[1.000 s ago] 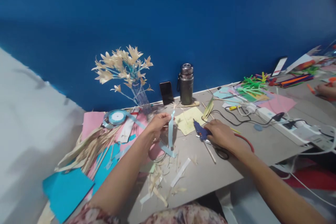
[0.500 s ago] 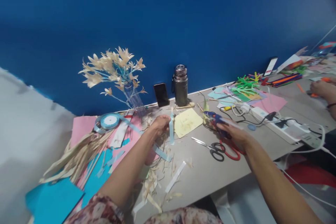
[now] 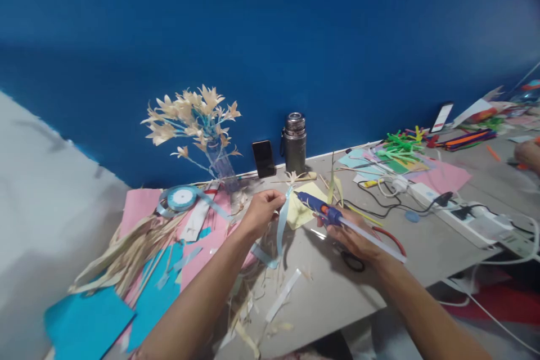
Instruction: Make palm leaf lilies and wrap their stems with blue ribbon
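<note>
My left hand [image 3: 265, 211] pinches a small pale flower [image 3: 292, 178] by its stem, and a light blue ribbon [image 3: 282, 230] dangles from it. Wrapped in my right hand [image 3: 348, 233] is a blue glue gun [image 3: 318, 206], a long white glue stick [image 3: 373, 243] poking out of its back. Its nozzle points left, close to the base of the flower; whether they touch I cannot tell. Beneath lies a yellow paper square [image 3: 301, 216]. Scissors with a dark handle [image 3: 352, 261] are partly hidden under my right hand, near a red handle [image 3: 392, 239].
A vase of pale flowers [image 3: 221, 166], a phone [image 3: 264, 158] and a steel flask [image 3: 295, 146] stand along the blue wall. Left are a ribbon spool [image 3: 181, 198], dried husk strips [image 3: 122, 253] and coloured paper. Right are cables, a power strip [image 3: 453, 214] and another person's hand [image 3: 527, 154].
My right hand has brought the glue gun leftward, from beside the yellow paper to the flower. My left hand has shifted slightly right, and the ribbon now hangs in a curve.
</note>
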A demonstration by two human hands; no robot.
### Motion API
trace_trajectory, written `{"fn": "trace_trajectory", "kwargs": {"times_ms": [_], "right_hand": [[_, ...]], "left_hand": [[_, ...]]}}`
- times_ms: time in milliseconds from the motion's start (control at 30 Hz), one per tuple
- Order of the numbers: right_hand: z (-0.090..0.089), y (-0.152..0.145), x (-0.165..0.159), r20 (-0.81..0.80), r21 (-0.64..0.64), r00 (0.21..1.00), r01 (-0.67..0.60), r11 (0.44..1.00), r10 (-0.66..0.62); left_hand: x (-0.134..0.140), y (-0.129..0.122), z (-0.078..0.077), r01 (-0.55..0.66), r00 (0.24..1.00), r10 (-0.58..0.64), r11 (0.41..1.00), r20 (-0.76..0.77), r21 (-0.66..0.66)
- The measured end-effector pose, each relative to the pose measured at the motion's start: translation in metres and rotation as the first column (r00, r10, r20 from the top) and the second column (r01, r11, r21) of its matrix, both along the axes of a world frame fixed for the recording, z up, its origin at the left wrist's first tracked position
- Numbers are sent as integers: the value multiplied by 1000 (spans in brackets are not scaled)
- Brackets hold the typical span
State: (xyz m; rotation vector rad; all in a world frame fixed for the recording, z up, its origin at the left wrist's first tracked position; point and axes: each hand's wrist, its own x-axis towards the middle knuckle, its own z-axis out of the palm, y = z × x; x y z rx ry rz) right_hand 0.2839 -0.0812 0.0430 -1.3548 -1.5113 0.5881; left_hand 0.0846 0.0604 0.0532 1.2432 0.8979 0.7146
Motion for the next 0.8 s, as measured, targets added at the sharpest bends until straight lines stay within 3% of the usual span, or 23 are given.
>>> {"fn": "trace_trajectory", "kwargs": {"times_ms": [100,400,700,800], "right_hand": [[3,3,-2,67,17,994,-85,996,84],[9,2,-3,92,40,989,-124,991,120],[1,-1,4,56,-22,988,-140,990,141],[-1,3,10,171,-1,983,-64,998,63]], "left_hand": [[0,-4,5,24,1000,-23,1000,5,-13],[0,-8,14,42,999,-42,997,-4,-68],[-3,-6,15,133,990,-123,980,75,-150],[-8,-5,17,157,987,-148,976,69,-151]]}}
